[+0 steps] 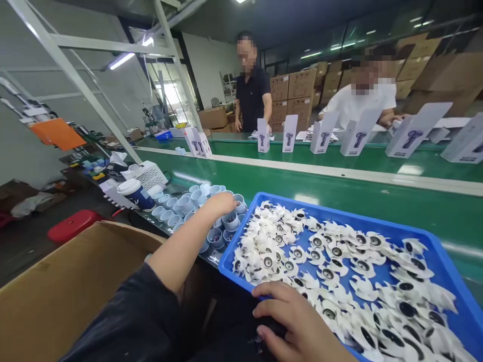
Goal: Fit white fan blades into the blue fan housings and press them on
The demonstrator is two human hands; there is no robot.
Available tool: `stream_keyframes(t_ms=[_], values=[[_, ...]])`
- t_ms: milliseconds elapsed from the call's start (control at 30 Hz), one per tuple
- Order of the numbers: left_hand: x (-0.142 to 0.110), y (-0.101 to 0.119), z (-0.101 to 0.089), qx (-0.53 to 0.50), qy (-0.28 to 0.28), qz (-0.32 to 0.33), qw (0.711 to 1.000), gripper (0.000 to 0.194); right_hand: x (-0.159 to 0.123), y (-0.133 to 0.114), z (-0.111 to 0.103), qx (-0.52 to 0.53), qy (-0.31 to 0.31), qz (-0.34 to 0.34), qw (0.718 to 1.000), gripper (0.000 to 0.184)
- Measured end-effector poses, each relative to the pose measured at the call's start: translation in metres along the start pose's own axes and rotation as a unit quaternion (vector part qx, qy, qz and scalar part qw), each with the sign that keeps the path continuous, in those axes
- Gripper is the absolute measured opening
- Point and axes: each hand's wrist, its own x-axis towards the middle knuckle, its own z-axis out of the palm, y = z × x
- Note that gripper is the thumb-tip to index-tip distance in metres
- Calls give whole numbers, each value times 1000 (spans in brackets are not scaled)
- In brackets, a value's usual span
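The right hand point(298, 322) is resting on the near edge of the blue tray point(458, 281), fingers curled around something dark that I cannot make out. White fan wheels point(339, 261) are filling the tray. The left hand point(222, 201) is reaching over the small white cups point(181, 203); its fingers are hidden. Farther off, white boxes point(290, 133) are standing on the green belt point(339, 193).
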Motion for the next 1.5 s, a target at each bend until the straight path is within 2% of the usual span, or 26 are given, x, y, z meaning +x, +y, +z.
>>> stream_keyframes(t_ms=[133, 500, 800, 1100, 1267, 1333, 1500], values=[[-6, 4, 5, -7, 40, -8, 999, 18, -1, 0, -3, -6, -11, -12, 1000, 22], [-16, -5, 15, -116, 132, 1, 984, 21, -2, 0, -4, -46, -1, -45, 998, 19], [-14, -38, 25, -248, 124, 24, 960, 46, -3, 6, -2, -66, -8, -61, 996, 18], [-27, -59, 28, -319, 80, 99, 939, 65, -6, 17, -5, -90, -46, -86, 991, 21], [-35, -66, 38, -269, 139, 91, 949, 72, -7, 19, -4, -102, -61, -88, 989, 22], [-36, -67, 39, -226, 169, 90, 955, 68, -8, 19, -4, -102, -59, -88, 989, 22], [-39, -69, 32, -174, 188, 78, 964, 28, -6, 16, -5, -94, -49, -97, 990, 20]])
